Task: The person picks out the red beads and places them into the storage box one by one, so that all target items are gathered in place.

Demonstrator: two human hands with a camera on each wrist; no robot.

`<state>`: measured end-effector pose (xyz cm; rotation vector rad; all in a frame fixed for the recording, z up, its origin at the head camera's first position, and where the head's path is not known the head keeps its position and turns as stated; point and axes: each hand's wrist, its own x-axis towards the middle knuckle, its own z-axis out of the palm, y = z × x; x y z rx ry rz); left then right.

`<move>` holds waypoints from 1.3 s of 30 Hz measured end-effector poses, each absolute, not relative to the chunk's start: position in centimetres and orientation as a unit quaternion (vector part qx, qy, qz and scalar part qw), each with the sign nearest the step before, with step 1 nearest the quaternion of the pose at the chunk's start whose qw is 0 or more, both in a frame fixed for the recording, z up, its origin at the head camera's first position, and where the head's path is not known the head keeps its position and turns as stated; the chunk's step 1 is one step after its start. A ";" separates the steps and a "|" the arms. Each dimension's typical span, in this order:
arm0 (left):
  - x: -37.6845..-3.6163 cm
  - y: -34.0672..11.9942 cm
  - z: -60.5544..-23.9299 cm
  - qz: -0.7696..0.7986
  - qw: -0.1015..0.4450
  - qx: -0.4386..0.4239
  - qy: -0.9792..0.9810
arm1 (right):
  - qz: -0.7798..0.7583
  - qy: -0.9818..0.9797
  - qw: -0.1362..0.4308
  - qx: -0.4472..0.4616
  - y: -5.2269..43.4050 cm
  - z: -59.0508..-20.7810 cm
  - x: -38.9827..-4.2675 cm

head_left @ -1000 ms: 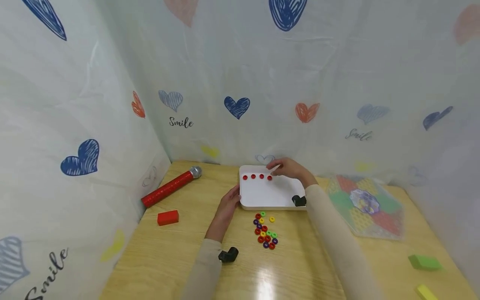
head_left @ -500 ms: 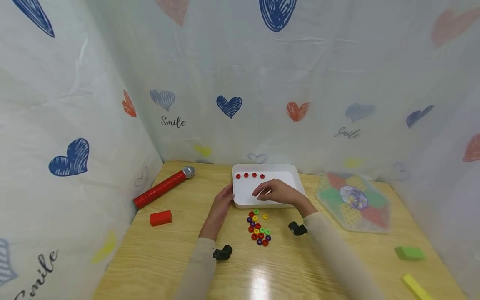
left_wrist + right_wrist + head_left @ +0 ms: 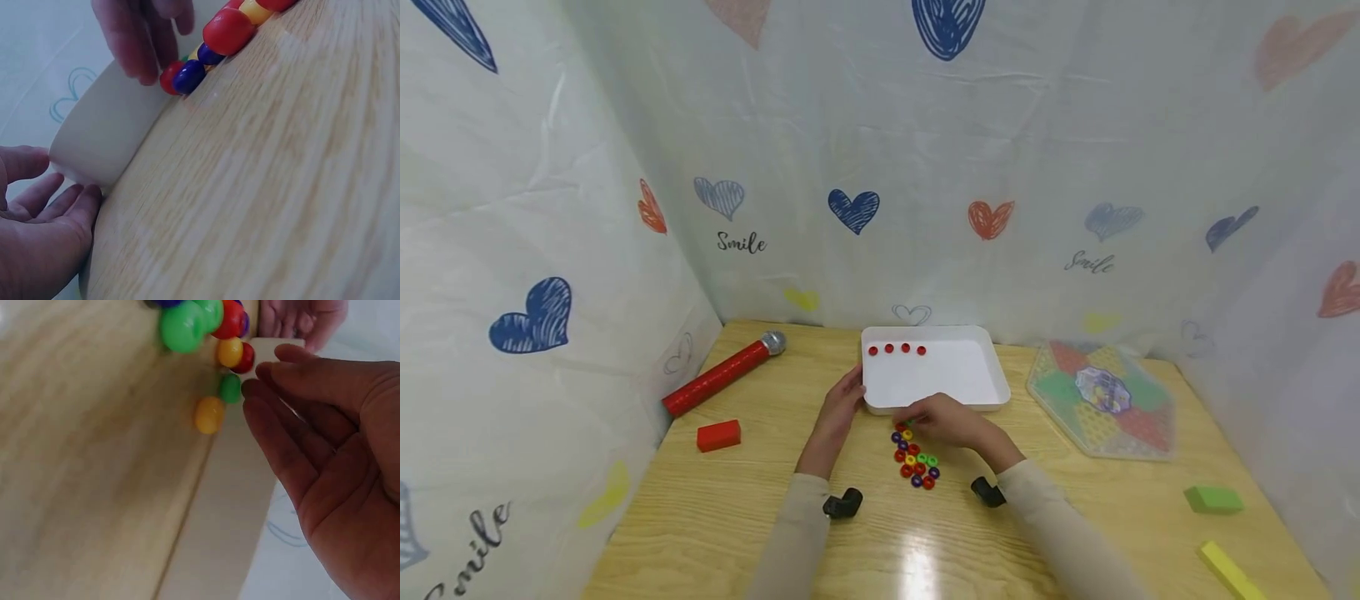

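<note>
My left hand (image 3: 837,414) rests against the left side of a white tray (image 3: 958,375), its thumb and fingertips touching the outer wall. Four-sided and shallow, the tray carries a row of several red beads (image 3: 906,348) near its far edge. My right hand (image 3: 947,422) reaches down at the tray's front edge, over the far end of a loose group of colored beads. In the right wrist view its fingertips are close to a green bead (image 3: 230,388) and a red bead (image 3: 247,358), with nothing visible held. A yellow bead (image 3: 209,415) lies nearby.
A red toy microphone (image 3: 722,377) and a red block (image 3: 718,435) lie at left. On the right are a clear-lidded hexagonal game box (image 3: 1101,400), a green block (image 3: 1214,500) and a yellow block (image 3: 1228,570). Heart-printed sheeting (image 3: 880,275) stands behind the table.
My right hand has moved from the row of red beads, back across the tray, to the loose beads in front. The left hand stays at the tray's side. The head view shifted slightly.
</note>
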<state>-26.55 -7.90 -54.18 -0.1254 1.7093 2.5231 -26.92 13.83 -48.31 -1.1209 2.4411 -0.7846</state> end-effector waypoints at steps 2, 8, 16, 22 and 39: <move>-26.6 -8.0 -54.2 0.829 0.044 -0.038 0.556 | -0.267 0.862 0.157 -0.402 13.6 -48.6 -26.7; -26.5 -8.2 -54.2 0.824 0.044 -0.039 0.563 | -0.243 0.871 0.134 -0.406 13.0 -49.5 -26.2; -26.5 -8.0 -53.9 0.821 0.048 -0.053 0.567 | -0.238 0.870 0.136 -0.410 12.8 -50.1 -25.8; -26.5 -7.9 -53.8 0.819 0.050 -0.047 0.570 | -0.279 0.862 0.154 -0.393 12.5 -50.5 -25.6; -26.5 -7.9 -53.9 0.819 0.053 -0.048 0.570 | -0.289 0.871 0.136 -0.373 11.2 -50.9 -24.6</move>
